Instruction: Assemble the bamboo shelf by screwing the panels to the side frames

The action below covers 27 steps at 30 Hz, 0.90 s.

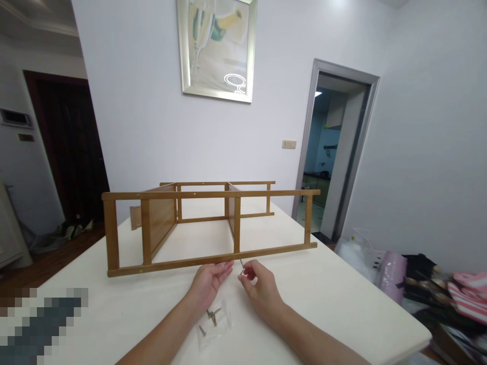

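Note:
A wooden shelf frame (236,228) lies on its side on the white table (304,309), with shelf panels (163,215) standing between its two ladder-like sides. My right hand (262,284) pinches a thin metal hex key (242,264), its upper end at the near lower rail just below the middle crosspiece. Palm up, my left hand (210,281) has its fingers stretched out against the underside of that rail, left of the key. Below my hands, a clear plastic bag (224,327) lies with several screws (212,317) on it or in it; which, I cannot tell.
Behind the frame's left end is a small wooden piece (135,218). A pixelated dark patch covers the lower left corner. Right of the table are a pink roll (391,276), plastic wrapping (355,256) and piled cloth (470,294). A doorway (323,152) opens behind.

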Motion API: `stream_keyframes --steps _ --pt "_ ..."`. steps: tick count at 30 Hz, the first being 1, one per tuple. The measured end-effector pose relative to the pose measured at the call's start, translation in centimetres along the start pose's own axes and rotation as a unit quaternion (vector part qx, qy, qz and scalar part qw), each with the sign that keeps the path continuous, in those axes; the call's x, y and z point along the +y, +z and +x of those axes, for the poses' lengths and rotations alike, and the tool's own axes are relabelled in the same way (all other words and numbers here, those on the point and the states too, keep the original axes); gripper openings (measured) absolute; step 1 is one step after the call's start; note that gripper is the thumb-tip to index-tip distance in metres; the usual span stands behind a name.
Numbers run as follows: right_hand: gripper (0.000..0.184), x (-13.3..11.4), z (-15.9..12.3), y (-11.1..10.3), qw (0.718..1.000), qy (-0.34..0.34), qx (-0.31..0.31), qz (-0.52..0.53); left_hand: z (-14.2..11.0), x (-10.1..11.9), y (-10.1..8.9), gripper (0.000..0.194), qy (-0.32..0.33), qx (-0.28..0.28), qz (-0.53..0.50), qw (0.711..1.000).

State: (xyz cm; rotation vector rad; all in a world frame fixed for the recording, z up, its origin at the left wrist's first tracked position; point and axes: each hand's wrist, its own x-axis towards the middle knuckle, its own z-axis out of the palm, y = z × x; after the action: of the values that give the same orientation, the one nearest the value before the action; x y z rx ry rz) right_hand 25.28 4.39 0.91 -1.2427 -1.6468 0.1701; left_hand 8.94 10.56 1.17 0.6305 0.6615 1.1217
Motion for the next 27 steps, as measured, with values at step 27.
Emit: stream_keyframes --steps 27 --pt "0.016 -0.6 1.7 -0.7 0.858 0.321 -0.100 0.388 0.1 -0.1 -0.1 0.023 0.002 0.004 -0.005 1.000"
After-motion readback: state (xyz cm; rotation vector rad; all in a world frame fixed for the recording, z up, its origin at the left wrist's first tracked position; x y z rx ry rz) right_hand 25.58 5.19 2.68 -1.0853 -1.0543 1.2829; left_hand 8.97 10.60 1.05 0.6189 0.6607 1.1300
